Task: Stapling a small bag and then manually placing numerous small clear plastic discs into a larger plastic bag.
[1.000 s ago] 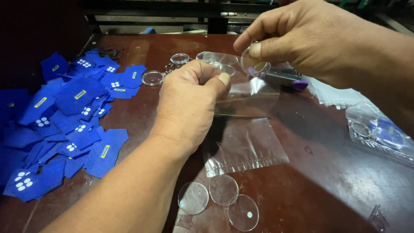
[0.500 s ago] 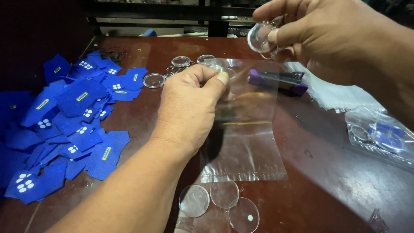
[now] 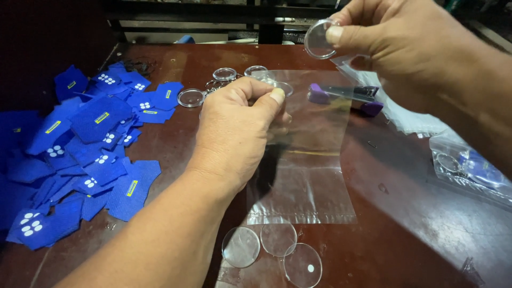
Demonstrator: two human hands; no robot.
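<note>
My left hand pinches the top edge of a clear plastic bag, which hangs down over the brown table. A round clear disc shows between its thumb and finger at the bag's mouth. My right hand is raised at the upper right and holds a round clear plastic disc between thumb and fingers, above the bag. Three more clear discs lie on the table below the bag.
A heap of blue fabric patches covers the table's left side. Clear round cases with key rings sit behind my left hand. A purple stapler lies behind the bag. Filled clear bags lie at the right.
My right hand has lifted the clear disc up and away from the bag's mouth. The bag now hangs flatter from my left hand.
</note>
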